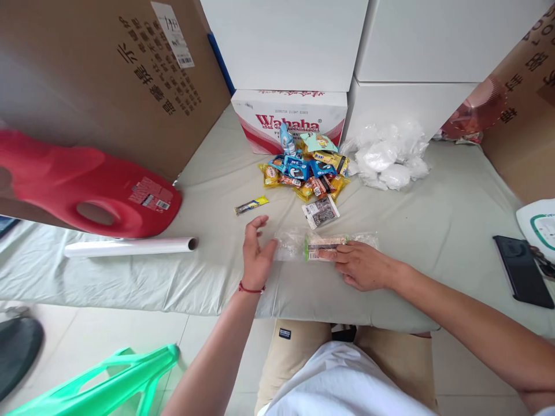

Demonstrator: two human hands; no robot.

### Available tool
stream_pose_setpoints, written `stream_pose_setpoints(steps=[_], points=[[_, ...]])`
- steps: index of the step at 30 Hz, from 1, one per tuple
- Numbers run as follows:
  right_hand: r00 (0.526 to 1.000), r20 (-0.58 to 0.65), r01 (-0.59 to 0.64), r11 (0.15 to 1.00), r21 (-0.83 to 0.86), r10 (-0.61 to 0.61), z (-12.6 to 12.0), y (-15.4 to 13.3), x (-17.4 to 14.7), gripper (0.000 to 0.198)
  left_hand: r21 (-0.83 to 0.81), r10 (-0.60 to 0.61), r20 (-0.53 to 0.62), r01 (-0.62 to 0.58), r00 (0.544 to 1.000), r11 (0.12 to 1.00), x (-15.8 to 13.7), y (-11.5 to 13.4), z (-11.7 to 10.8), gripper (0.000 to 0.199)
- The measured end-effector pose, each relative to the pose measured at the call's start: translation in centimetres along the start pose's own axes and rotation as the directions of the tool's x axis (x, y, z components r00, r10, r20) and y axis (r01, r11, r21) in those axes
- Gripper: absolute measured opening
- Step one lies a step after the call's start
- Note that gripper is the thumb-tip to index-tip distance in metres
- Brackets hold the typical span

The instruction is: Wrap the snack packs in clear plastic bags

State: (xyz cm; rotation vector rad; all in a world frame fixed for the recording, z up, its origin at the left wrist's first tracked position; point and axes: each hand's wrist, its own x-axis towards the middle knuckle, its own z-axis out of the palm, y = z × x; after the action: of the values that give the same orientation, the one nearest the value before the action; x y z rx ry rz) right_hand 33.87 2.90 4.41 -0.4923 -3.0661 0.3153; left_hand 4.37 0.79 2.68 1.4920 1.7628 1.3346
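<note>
A small snack packet (327, 242) with a green edge and a dark label lies flat on the cloth-covered table, on or inside a clear plastic bag (289, 244). My right hand (366, 264) grips the packet from the right, index finger stretched across it and the other fingers curled. At the bag's left end is my left hand (257, 254), thumb by the plastic and fingers apart. Just beyond are a thin yellow-and-dark stick packet (251, 205) and a grey-and-white packet (321, 212). Behind them sits a pile of colourful wrapped snacks (299, 167).
Bunched clear plastic bags (385, 156) lie right of the snacks. A Wahaha carton (290, 118) stands behind. At left are a red jug (87, 185) and a white roll (130, 247). A dark phone (522, 270) lies far right. A green stool (108, 381) stands below.
</note>
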Motion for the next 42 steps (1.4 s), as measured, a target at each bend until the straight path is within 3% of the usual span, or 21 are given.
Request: stream_pose_setpoints(steps=[1, 3, 6, 8, 11, 14, 15, 17, 19, 21, 24, 27, 29, 32, 34, 36, 38, 40, 42], points=[[1.000, -0.002, -0.008, 1.000, 0.009, 0.008, 0.0, 0.0, 0.0, 0.014, 0.001, 0.101, 0.092, -0.102, 0.991, 0.995, 0.4, 0.7, 0.0, 0.064], [1.000, -0.004, -0.020, 1.000, 0.019, 0.020, 0.0, 0.0, -0.1, 0.014, 0.033, 0.255, 0.284, -0.275, 0.924, 0.961, 1.3, 2.1, 0.5, 0.085], [1.000, 0.000, -0.020, 1.000, 0.004, 0.020, 0.1, -0.1, -0.2, 0.014, 0.139, 0.307, 0.525, -0.436, 0.793, 0.889, 2.7, 3.7, 1.5, 0.098], [1.000, 0.000, -0.016, 1.000, -0.009, 0.016, 0.2, -0.1, -0.2, 0.015, 0.160, 0.316, 0.612, -0.505, 0.725, 0.848, 3.6, 3.9, 1.8, 0.080], [0.999, -0.016, -0.028, 1.000, -0.001, 0.028, 0.3, -0.2, -0.3, 0.014, 0.085, 0.360, 0.633, -0.524, 0.685, 0.847, 4.3, 2.6, 1.0, 0.036], [0.997, -0.029, -0.067, 0.997, 0.041, 0.069, 0.3, -0.6, -0.4, 0.017, -0.024, 0.359, 0.629, -0.444, 0.690, 0.896, 3.8, 0.1, -1.2, 0.025], [0.995, -0.036, -0.088, 0.994, 0.063, 0.090, 0.3, -0.7, -0.3, 0.019, -0.031, 0.326, 0.622, -0.393, 0.712, 0.919, 3.4, -0.6, -1.9, 0.023], [0.989, -0.066, -0.127, 0.985, 0.114, 0.135, 0.2, -1.0, -0.2, 0.022, -0.028, 0.218, 0.559, -0.244, 0.800, 0.969, 2.2, -1.9, -2.9, 0.014], [0.979, -0.115, -0.149, 0.975, 0.164, 0.169, 0.2, -1.3, 0.1, 0.021, -0.055, 0.082, 0.441, -0.064, 0.894, 0.996, 0.9, -2.5, -3.3, 0.036], [0.966, -0.167, -0.159, 0.962, 0.221, 0.198, 0.1, -1.4, 0.5, 0.021, -0.105, -0.065, 0.325, 0.105, 0.943, 0.989, -0.5, -2.4, -3.0, 0.062], [0.939, -0.229, -0.153, 0.910, 0.386, 0.256, 0.2, -1.6, 1.3, 0.032, -0.103, -0.256, 0.245, 0.287, 0.935, 0.952, -2.2, -1.4, -2.0, 0.089], [0.899, -0.245, -0.150, 0.781, 0.607, 0.364, 0.9, -1.7, 1.9, 0.038, 0.014, -0.361, 0.205, 0.366, 0.910, 0.930, -3.2, -0.5, -0.9, 0.106], [0.850, -0.205, -0.204, 0.663, 0.721, 0.485, 1.4, -1.8, 2.4, 0.037, 0.072, -0.390, 0.184, 0.383, 0.902, 0.921, -3.5, -0.3, -0.2, 0.099], [0.747, -0.087, -0.324, 0.475, 0.818, 0.660, 1.7, -1.8, 3.2, 0.040, 0.101, -0.399, 0.228, 0.386, 0.888, 0.917, -3.1, -0.5, 0.5, 0.053], [0.717, -0.008, -0.395, 0.416, 0.819, 0.697, 1.5, -1.8, 4.0, 0.042, 0.117, -0.383, 0.266, 0.364, 0.885, 0.924, -2.6, -0.5, 0.8, 0.027], [0.754, 0.021, -0.452, 0.496, 0.741, 0.656, 1.0, -1.9, 4.6, 0.043, 0.130, -0.350, 0.255, 0.327, 0.901, 0.936, -2.0, -0.4, 0.8, 0.023], [0.823, 0.001, -0.466, 0.674, 0.573, 0.568, 0.6, -2.4, 5.1, 0.045, 0.107, -0.330, 0.239, 0.313, 0.913, 0.944, -1.7, -0.3, 0.6, 0.021], [0.877, -0.020, -0.443, 0.824, 0.353, 0.480, 0.3, -3.3, 5.3, 0.050, 0.028, -0.360, 0.270, 0.366, 0.893, 0.930, -1.5, 0.0, 0.5, 0.021], [0.902, -0.017, -0.423, 0.889, 0.176, 0.432, 0.3, -4.2, 5.4, 0.053, -0.077, -0.404, 0.315, 0.448, 0.859, 0.891, -1.6, 0.3, 0.7, 0.020]])
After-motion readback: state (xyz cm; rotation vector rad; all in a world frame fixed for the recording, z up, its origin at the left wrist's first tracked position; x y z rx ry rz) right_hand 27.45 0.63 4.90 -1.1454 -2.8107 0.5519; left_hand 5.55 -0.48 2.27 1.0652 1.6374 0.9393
